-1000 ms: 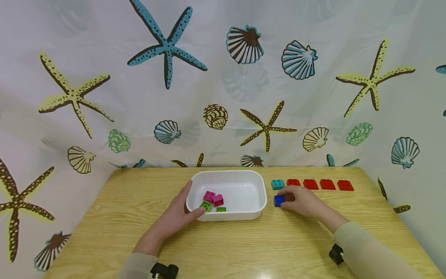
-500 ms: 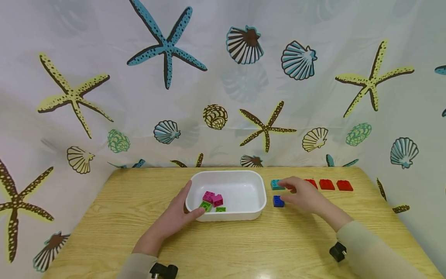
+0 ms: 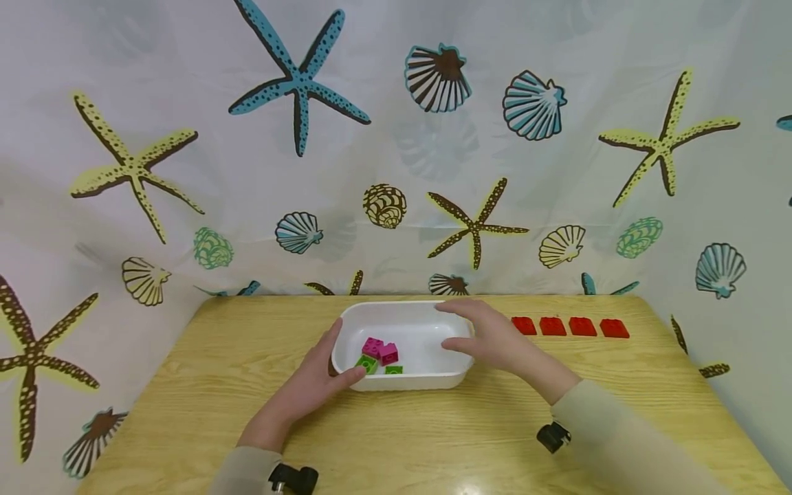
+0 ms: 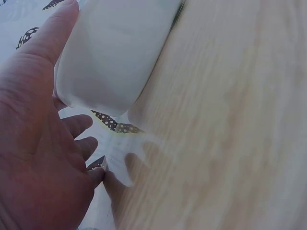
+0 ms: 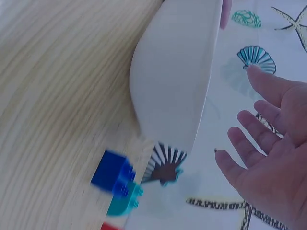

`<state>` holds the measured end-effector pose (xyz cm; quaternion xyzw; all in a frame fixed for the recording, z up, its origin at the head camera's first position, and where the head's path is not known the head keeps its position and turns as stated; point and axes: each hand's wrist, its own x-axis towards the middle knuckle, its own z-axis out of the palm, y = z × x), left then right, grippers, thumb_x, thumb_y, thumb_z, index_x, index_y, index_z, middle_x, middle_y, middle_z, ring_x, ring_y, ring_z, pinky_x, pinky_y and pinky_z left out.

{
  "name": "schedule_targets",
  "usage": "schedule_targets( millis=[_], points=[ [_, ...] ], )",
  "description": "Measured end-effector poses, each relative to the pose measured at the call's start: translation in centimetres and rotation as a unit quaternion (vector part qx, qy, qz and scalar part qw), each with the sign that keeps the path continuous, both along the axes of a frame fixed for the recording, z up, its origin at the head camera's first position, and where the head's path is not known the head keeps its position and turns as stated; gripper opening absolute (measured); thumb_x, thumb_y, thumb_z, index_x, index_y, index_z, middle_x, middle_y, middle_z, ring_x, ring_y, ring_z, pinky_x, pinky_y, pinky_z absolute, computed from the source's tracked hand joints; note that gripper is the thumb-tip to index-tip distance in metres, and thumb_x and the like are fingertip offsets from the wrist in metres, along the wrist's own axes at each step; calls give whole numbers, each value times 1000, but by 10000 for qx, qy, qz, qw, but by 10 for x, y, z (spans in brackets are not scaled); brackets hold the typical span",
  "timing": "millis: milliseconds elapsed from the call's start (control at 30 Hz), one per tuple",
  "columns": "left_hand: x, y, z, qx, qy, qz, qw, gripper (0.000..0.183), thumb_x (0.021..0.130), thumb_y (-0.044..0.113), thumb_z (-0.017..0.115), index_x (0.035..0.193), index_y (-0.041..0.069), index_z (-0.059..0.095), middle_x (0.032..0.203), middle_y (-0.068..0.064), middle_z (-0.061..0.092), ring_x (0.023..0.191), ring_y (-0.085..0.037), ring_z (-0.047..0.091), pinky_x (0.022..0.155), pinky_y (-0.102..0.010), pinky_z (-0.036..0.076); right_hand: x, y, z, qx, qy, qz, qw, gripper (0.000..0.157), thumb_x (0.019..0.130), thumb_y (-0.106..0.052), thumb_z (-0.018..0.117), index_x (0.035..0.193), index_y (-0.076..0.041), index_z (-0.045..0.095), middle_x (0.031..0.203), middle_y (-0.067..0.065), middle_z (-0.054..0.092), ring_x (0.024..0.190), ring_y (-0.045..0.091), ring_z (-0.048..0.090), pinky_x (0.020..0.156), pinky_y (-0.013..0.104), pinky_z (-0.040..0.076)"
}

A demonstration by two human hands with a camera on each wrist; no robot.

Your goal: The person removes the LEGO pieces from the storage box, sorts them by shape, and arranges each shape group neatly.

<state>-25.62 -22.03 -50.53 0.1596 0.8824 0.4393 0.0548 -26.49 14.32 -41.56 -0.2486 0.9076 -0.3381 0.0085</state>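
My left hand [image 3: 312, 378] rests against the left end of a white plastic tub [image 3: 411, 382], thumb at the front rim and fingers along the outer wall. Inside the tub lie two pink toy building bricks [image 3: 388, 355] and two green bricks [image 3: 366, 364]. Over the tub's right end hovers my right hand [image 3: 498, 337], thumb and fingers spread, holding nothing. A blue brick [image 5: 108, 170] and a teal brick [image 5: 123, 203] sit on the table beside the tub in the right wrist view. In the head view my right hand hides both.
Several red bricks [image 3: 581, 326] stand in a row at the back right of the wooden table [image 3: 396, 440]. Behind the table hangs a white curtain [image 3: 346, 158] printed with starfish and shells.
My right hand has let go of the blue brick, passed by the teal brick and moved left to the tub's right end. My left hand and the tub stay put.
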Motion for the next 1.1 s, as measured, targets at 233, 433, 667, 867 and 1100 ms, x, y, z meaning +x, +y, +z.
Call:
schedule_targets(
  millis=[233, 433, 667, 867, 1100],
  points=[
    [-1, 1, 1, 8, -32, 13, 10000, 113, 104, 45, 79, 178, 9, 2, 184, -18, 7, 168, -44, 11, 130, -63, 18, -14, -39, -10, 190, -132, 628, 9978, 69, 98, -23, 88, 159, -10, 60, 163, 11, 56, 154, 37, 47, 127, 56, 37],
    [-1, 2, 2, -5, -42, -16, 10000, 112, 104, 44, 78, 178, 10, 1, 184, -18, 8, 167, -45, 13, 130, -64, 21, -27, -61, -21, 460, -293, 1268, 9904, 73, 97, -18, 89, 163, -15, 58, 170, 12, 47, 159, 37, 39, 129, 57, 33],
    [-1, 1, 1, -84, -24, -8, 10000, 112, 104, 47, 77, 179, 13, 1, 184, -17, 8, 167, -45, 13, 129, -65, 24, -36, -73, -30, 805, -431, 2125, 9729, 61, 103, -16, 81, 161, -17, 61, 176, 12, 39, 162, 34, 33, 131, 55, 30],
    [0, 1, 1, -87, -45, 8, 10000, 112, 104, 47, 78, 179, 13, 1, 184, -17, 8, 167, -45, 13, 129, -66, 23, -40, -82, -35, 991, -482, 2588, 9596, 51, 107, -13, 76, 157, -19, 65, 174, 15, 39, 162, 35, 33, 132, 52, 28],
    [1, 1, 1, -89, -82, 15, 9999, 112, 104, 48, 77, 179, 13, 1, 184, -17, 7, 167, -45, 12, 130, -65, 22, -45, -90, -41, 1093, -175, 3049, 9459, 46, 106, -5, 74, 152, -11, 69, 165, 19, 51, 156, 34, 46, 129, 39, 35]
  ],
)
